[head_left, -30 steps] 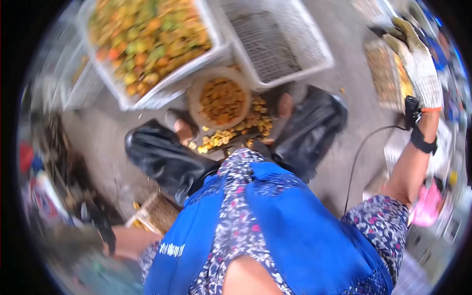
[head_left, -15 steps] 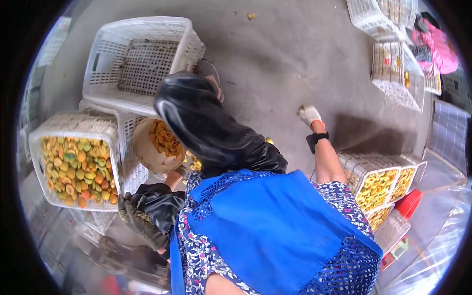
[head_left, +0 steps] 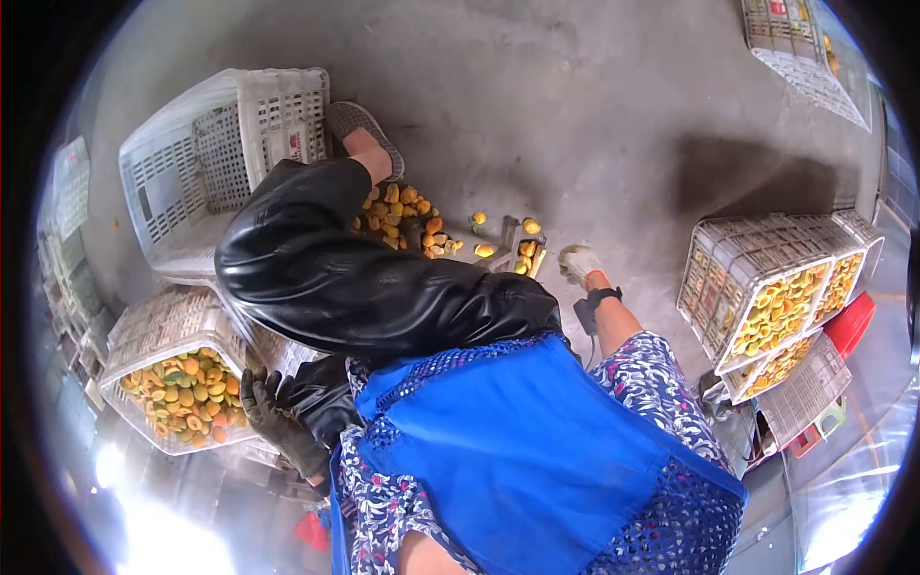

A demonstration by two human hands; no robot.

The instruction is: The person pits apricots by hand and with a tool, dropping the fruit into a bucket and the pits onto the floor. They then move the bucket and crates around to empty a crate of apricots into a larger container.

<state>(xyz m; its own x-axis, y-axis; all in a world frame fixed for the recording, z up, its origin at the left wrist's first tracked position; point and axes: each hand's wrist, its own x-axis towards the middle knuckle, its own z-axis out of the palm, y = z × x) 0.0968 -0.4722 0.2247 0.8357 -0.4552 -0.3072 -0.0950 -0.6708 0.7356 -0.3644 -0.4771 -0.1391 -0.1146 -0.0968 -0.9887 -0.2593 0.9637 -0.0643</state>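
Observation:
My left hand (head_left: 280, 422), in a dark work glove, lies beside my black-clad knee, fingers apart and holding nothing. Close to its fingertips stands a white crate of apricots (head_left: 187, 395), tilted in view. My right hand (head_left: 579, 264), in a pale glove with a black strap at the wrist, is held low over the floor; its fingers are blurred. Just left of it are a small wooden frame (head_left: 540, 261) and a few apricots (head_left: 526, 251). A heap of apricots, some split (head_left: 407, 218), lies on the floor beyond my leg.
An open white crate (head_left: 280, 115) stands at upper left beside my sandalled foot (head_left: 369, 139). On the right are stacked crates of apricot pieces (head_left: 778, 307) and a red basin (head_left: 849, 324). Another crate (head_left: 805, 62) stands at upper right.
The view has shifted, showing the apricot heap and wooden frame beyond my leg. The pale bucket of apricot pieces is out of sight. My right hand is nearer my leg.

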